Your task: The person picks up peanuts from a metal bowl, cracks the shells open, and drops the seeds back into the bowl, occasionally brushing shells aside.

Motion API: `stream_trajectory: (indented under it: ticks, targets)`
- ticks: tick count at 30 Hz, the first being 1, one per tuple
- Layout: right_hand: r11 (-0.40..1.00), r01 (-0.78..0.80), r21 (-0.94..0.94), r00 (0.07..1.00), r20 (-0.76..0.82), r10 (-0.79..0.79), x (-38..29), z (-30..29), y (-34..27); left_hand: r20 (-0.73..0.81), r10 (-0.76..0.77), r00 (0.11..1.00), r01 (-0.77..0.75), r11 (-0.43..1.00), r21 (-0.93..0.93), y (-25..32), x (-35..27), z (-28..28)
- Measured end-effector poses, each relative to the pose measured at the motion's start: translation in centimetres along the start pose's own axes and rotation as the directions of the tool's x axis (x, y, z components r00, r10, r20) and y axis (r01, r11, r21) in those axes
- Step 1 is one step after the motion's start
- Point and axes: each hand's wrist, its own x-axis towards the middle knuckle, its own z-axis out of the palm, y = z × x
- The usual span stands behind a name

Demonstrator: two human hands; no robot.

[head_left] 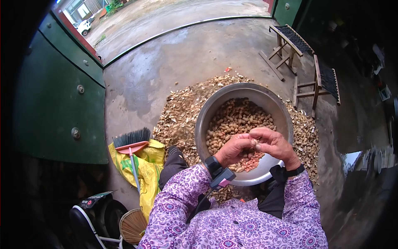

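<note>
A wide metal basin stands before me, holding unshelled peanuts and, at its near side, a small heap of reddish shelled peanut kernels. Over the basin, my left hand and my right hand meet at the fingertips. Between them they pinch a peanut, mostly hidden by the fingers. Both wrists wear dark bands, the left with a small device on it.
Broken peanut shells lie around the basin. A broom rests on a yellow woven sack at left, near a straw brush. Two wooden folding stools are at upper right. A green metal door stands at left.
</note>
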Motion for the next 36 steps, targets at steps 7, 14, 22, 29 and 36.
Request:
stream_trajectory:
  ticks: [7,14,22,29,36]
  targets:
    - [0.994,0.012,-0.111,0.997,-0.078,-0.02,0.0,0.3,0.6,0.049,-0.049,0.998,0.049,0.999,-0.004,-0.1,0.0,-0.6]
    - [0.956,-0.191,0.223,0.98,-0.01,0.198,0.2,0.4,0.8,-0.043,0.019,0.999,-0.017,0.999,0.049,-0.4,0.5,-0.8]
    - [0.912,-0.219,0.346,0.976,0.077,0.205,1.3,2.5,1.5,-0.041,0.192,0.981,-0.172,0.941,0.29,-0.9,0.4,-0.7]
    - [0.961,-0.176,0.215,0.984,-0.002,0.18,1.0,3.7,0.4,-0.026,0.251,0.968,-0.231,0.923,0.308,-0.8,-0.1,-0.1]
    - [0.93,-0.102,0.354,0.991,-0.045,0.126,1.1,3.5,0.0,-0.11,0.2,0.974,-0.174,0.961,0.214,-0.1,0.1,1.1]
